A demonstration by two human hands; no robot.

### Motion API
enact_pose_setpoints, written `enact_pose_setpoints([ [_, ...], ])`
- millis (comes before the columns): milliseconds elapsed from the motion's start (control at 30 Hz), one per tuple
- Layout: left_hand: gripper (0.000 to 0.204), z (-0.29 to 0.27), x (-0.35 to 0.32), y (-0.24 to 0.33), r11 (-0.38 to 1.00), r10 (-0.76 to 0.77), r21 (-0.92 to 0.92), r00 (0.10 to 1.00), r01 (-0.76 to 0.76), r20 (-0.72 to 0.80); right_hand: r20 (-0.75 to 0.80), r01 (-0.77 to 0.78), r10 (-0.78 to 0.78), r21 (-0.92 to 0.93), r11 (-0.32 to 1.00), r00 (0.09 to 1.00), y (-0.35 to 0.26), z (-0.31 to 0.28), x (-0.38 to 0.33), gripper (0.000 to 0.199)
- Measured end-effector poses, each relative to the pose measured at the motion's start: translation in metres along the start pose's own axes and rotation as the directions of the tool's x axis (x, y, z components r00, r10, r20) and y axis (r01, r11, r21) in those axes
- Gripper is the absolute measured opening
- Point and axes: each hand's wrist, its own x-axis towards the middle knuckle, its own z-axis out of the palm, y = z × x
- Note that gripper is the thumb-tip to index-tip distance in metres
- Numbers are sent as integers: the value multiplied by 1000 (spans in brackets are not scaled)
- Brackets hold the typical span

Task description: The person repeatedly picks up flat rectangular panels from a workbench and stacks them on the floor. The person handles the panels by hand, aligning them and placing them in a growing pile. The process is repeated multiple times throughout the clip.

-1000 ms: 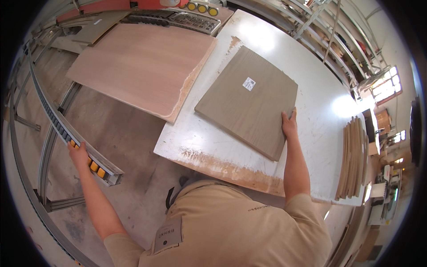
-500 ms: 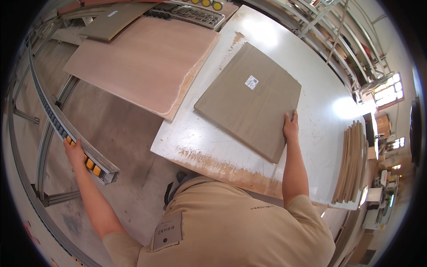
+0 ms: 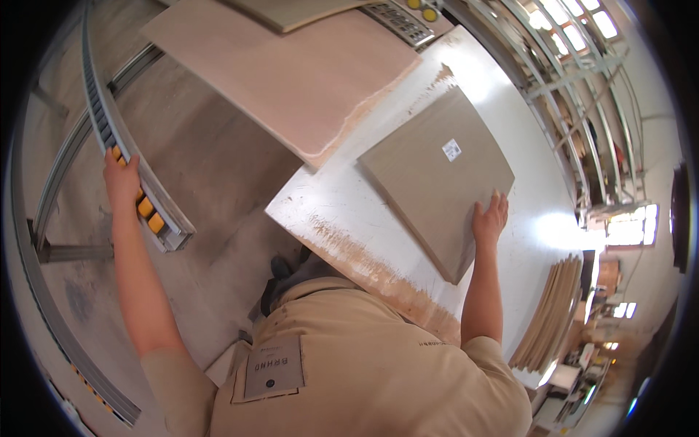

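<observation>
At the left, my left hand (image 3: 122, 177) is closed around a roller rail (image 3: 162, 197), a grey metal track with black and yellow rollers, close to its near end. My right hand (image 3: 491, 218) rests with fingers stretched out on the right edge of a flat grey-brown wood panel (image 3: 426, 178). This panel lies on a white worktable (image 3: 320, 204) and bears a small white label (image 3: 451, 150).
A pinkish board (image 3: 284, 65) overhangs the table's far left side, another brown panel (image 3: 298, 11) on top of it. Several thin panels (image 3: 547, 313) stand stacked at the right. Metal racking (image 3: 582, 109) runs behind the table. Bare wood shows along the worn front edge.
The view has turned, shifting the panel and table rightward in the picture. My right hand has moved from gripping the panel's side onto its top, fingers spreading. My left hand stays on the rail.
</observation>
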Motion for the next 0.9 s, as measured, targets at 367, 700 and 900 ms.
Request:
enact_pose_setpoints([
  [367,80,-6,-6,19,989,-115,95,993,116,-9,-88,687,-809,586,429,581,-233,-3,80,19],
  [700,66,-31,-163,67,849,53,-433,866,-302,-498,-306,777,-781,535,333,545,-210,18,43,20],
  [900,81,-16,-452,141,874,222,-482,937,-69,270,123,149,-170,163,975,978,-27,72,169,49],
])
